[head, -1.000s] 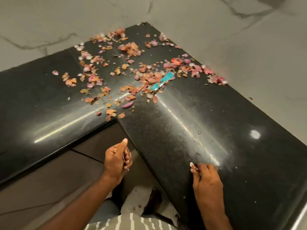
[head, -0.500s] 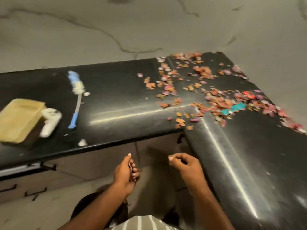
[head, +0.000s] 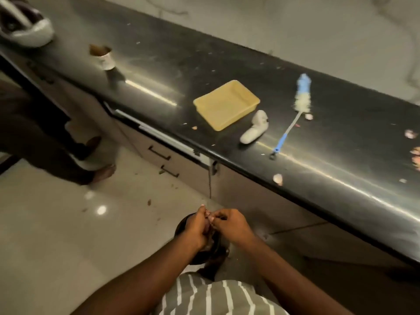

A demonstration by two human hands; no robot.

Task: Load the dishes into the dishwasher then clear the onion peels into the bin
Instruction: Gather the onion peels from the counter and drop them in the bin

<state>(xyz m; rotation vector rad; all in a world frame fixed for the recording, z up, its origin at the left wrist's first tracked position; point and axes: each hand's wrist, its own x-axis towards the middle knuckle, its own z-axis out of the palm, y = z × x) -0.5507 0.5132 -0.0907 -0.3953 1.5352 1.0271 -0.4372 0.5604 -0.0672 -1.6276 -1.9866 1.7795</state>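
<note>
Head view, one frame, slightly blurred. Far left, top corner: a grey-and-white appliance (head: 25, 28) sits on the black countertop (head: 204, 64), only partly in frame. Below it, on the floor (head: 56, 235), a second person's foot (head: 102, 172) and dark trouser leg stand beside the cabinet drawers (head: 163, 160) with two dark handles. On the counter, right of the appliance: a small cup (head: 103, 56) with brown contents. Further right, mid-counter: a shallow yellow tray (head: 226, 104), lying flat. Just beside its right corner, a white object (head: 254, 127), kind not identifiable. Right of that, apart from it, a bottle brush (head: 293, 110) with blue handle and blue-and-white bristle head, laid diagonally, head toward the wall. Onion peels (head: 277, 178): single pieces near the counter's front edge and by the brush head, more at the far right frame edge; a few small scraps also on the floor by the drawers. Bottom centre: both hands held together off the counter, above a dark round container (head: 200, 255) on the floor, mostly hidden under them. Left hand (head: 196, 228): fingers curled, thumb up, apparently closed on something small; object not resolvable. Right hand (head: 231, 226): fingertips drawn together, pinching at the left hand's fingers; what is pinched cannot be told. The two hands touch at the fingertips. A striped shirt (head: 216, 298) fills the bottom edge.
</note>
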